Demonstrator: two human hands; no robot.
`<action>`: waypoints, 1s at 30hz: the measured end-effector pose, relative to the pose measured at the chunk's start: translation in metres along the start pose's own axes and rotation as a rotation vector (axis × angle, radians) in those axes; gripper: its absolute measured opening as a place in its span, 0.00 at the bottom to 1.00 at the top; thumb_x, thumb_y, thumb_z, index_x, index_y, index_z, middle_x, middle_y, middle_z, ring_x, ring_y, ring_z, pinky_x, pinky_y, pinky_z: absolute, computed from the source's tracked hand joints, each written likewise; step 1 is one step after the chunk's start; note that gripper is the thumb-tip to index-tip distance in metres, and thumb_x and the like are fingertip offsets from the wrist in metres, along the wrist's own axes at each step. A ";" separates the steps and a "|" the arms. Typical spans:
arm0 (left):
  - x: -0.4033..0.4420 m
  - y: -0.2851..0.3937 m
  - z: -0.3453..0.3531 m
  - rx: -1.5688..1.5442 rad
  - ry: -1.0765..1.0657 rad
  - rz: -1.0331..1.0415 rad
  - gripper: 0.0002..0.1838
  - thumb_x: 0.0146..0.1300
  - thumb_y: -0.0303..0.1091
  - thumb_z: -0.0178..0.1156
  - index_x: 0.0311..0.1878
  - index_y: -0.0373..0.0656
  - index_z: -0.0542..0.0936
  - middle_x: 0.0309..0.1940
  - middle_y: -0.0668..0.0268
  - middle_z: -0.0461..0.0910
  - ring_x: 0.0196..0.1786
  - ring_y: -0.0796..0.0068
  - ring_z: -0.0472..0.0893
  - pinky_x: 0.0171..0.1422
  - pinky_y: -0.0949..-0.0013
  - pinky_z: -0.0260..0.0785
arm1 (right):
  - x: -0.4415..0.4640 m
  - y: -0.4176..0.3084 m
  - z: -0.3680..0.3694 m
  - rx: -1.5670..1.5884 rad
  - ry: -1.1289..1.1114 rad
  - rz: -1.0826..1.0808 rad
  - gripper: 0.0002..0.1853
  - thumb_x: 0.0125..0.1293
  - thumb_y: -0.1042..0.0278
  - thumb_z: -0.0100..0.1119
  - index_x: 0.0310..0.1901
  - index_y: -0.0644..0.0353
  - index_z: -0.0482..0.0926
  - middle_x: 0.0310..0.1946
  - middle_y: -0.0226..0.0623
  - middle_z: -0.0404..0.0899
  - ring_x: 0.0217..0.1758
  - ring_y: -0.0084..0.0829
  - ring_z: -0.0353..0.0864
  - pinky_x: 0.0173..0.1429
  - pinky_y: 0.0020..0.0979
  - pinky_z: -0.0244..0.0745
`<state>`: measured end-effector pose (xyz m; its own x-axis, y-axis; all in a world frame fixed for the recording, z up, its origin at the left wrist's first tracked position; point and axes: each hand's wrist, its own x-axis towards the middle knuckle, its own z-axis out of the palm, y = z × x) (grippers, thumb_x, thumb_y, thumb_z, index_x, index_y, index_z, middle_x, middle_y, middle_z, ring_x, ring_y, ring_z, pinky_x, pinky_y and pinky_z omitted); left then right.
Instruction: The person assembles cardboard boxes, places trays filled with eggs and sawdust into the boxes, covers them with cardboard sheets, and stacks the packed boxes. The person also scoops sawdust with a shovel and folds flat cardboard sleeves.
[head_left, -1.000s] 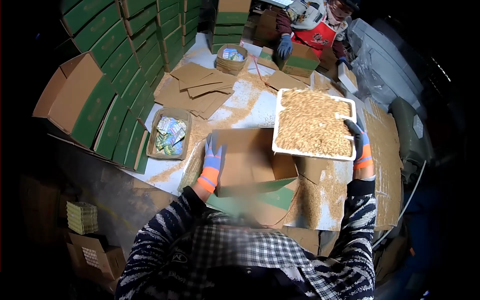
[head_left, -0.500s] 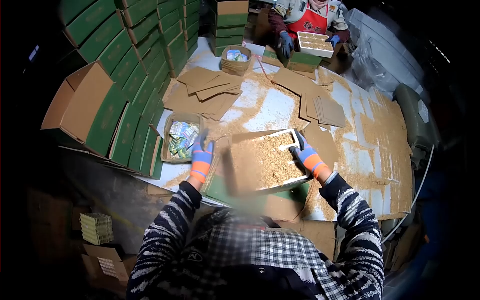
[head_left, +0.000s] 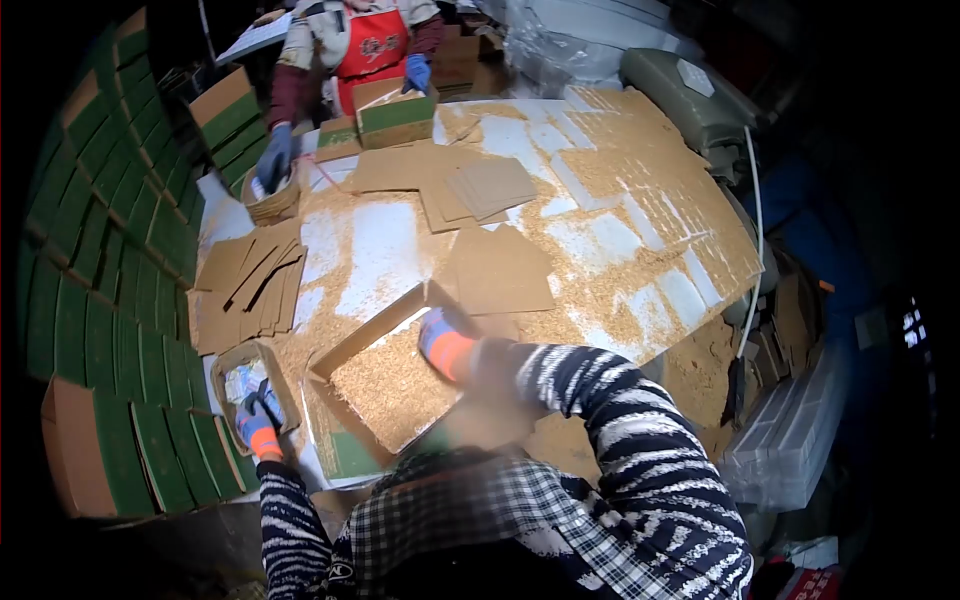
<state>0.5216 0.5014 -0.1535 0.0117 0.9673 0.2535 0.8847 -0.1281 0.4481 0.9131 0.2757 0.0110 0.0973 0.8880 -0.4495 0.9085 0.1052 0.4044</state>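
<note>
Box holds shavings, basket holds packets (left fingers, right fingers: can't tell).

On the counter, 1 open carton holds shavings. Just left sits 1 basket with packets inside — stacked cartons farther left. Cardboard sheets lie behind the basket; 1 person is across the counter.

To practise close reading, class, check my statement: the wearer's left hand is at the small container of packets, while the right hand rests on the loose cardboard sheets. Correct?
Not quite: the head view shows the right hand at the open carton of shavings. The left hand is indeed at the small container of packets.
</note>
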 end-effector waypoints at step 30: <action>0.047 0.047 -0.084 -0.634 0.090 -0.437 0.15 0.51 0.33 0.79 0.33 0.39 0.80 0.28 0.64 0.83 0.29 0.73 0.77 0.36 0.65 0.71 | -0.029 0.153 0.255 0.604 0.142 0.058 0.52 0.51 0.45 0.73 0.75 0.54 0.60 0.76 0.51 0.57 0.79 0.53 0.54 0.79 0.48 0.55</action>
<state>0.5246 0.5219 -0.0484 -0.3385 0.9410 -0.0027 0.3641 0.1337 0.9217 1.1532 0.1512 -0.1173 0.1361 0.9399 -0.3130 0.9768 -0.1800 -0.1157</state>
